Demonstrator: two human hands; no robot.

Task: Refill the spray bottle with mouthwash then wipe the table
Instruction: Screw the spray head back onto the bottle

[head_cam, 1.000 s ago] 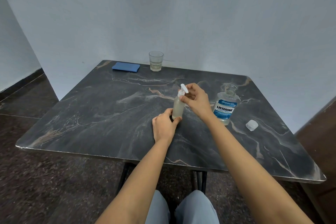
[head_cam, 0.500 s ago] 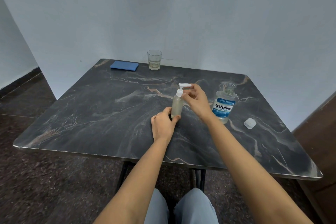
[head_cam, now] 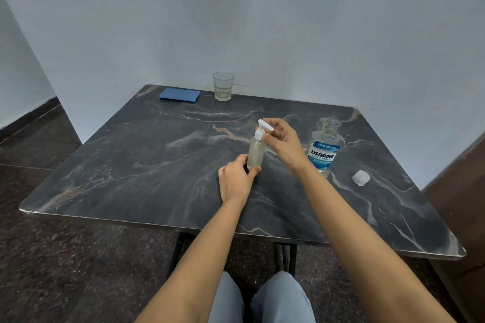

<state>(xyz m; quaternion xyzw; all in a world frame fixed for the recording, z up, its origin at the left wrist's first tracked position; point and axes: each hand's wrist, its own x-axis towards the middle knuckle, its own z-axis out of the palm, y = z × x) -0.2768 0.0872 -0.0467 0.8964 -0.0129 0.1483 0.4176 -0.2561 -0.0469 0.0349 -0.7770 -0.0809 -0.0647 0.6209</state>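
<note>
A: What are the hands doing?
B: The left hand (head_cam: 236,178) is curled round the base of the spray bottle (head_cam: 256,151), holding it upright on the tabletop (head_cam: 131,165). That's the same grip as half a second ago. The right hand (head_cam: 284,144) pinches the white pump head (head_cam: 259,134) between thumb and fingertips.
A: Anything changed up there?
B: The spout (head_cam: 263,123). Half a second ago it lay level, pointing toward the right edge. Now it slants, with its left end raised and its other end tucked under the right hand's fingers. A second ago it stuck up steeply.
A: And the bottle itself?
B: It hasn't shifted. It's still around the middle of the tabletop, and its body looks pale and cloudy.
A: Further out?
B: The mouthwash bottle (head_cam: 325,155) stands uncapped just beyond the right wrist, toward the right edge, where it was. Its cap (head_cam: 361,178) lies apart from it, nearer that edge. At the far edge sit a glass (head_cam: 223,86) and, toward the far left corner, a blue cloth (head_cam: 179,94), neither moved
</note>
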